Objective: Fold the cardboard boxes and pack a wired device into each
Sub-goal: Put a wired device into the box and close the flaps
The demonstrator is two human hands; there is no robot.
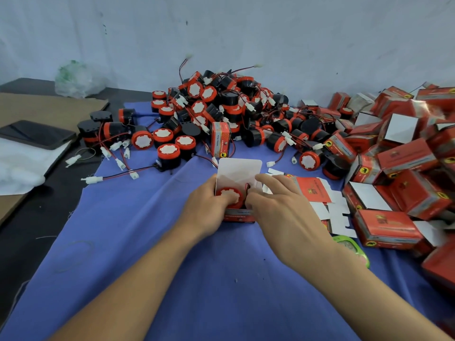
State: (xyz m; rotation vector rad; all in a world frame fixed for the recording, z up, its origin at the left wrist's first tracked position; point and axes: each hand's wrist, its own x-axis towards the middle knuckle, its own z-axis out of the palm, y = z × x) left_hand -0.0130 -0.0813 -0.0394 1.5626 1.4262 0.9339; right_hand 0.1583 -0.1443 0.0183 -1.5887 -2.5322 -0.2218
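One red box (240, 218), white lid flap up, sits mid-cloth (147, 242). A device (230, 195) is inside: red rim, white face up, red wire at its rt side. L hand (205, 207) grips the box, thumb on device. R hand (278, 205) has fingers curled at the box's rt edge; can't tell what they hold. Heap of devices (221, 102) behind, packed boxes (394, 193) to the rt.

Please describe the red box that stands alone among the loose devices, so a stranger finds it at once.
Start at the heap of red-and-black devices at the far end of the blue cloth. At its near edge, beyond the open box being filled, a red box stands on end. It alone sits among devices; the other boxes are piled on the right.
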